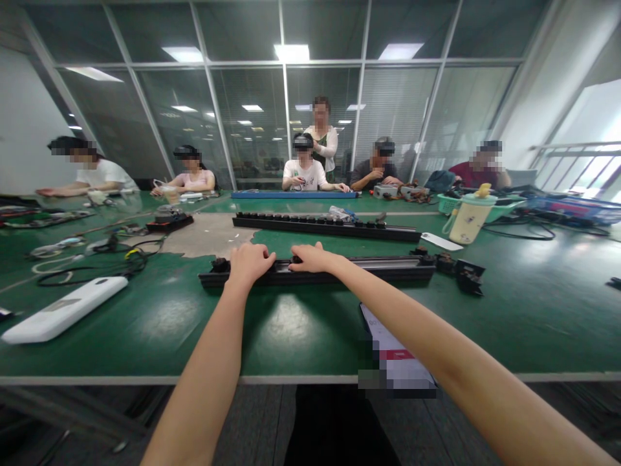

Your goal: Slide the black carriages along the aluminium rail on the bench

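A long black rail with a grey channel along its top (378, 264) lies across the green table in front of me. My left hand (248, 261) is closed over its left part, fingers curled down onto it. A black block (220, 265) sits at the rail's left end. My right hand (314, 257) is a little left of the rail's middle, its fingertips pinched round a small dark part in or on the channel, mostly hidden by the fingers. More dark blocks (427, 256) are at the right end, and loose black pieces (469, 277) lie beyond it.
Behind is a second black rail (330, 226) carrying several black blocks. A phone (398, 353) lies under my right forearm, and a white device (68, 309) at the left. Cables (104, 259), a cup (470, 219) and a green basket (507, 208) stand around. Several people sit opposite.
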Available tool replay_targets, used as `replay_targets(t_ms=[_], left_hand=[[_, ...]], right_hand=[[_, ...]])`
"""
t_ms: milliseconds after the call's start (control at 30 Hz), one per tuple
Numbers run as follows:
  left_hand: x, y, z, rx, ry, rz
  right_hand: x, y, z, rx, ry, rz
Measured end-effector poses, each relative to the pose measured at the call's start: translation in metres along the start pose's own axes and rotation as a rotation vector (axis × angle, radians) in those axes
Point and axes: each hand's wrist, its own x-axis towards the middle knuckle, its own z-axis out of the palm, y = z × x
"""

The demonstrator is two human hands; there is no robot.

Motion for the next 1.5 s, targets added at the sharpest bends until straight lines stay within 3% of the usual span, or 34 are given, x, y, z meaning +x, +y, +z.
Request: replay_targets(t_ms=[1300, 1500], left_hand=[[-0.002, 0.001, -0.002, -0.009, -0.008, -0.018], [-0.003, 0.002, -0.003, -0.007, -0.006, -0.019]], right_hand=[[0.004, -0.004, 0.001, -0.011, 0.002, 0.079], [-0.003, 0.004, 0.002, 0.043, 0.026, 0.004]])
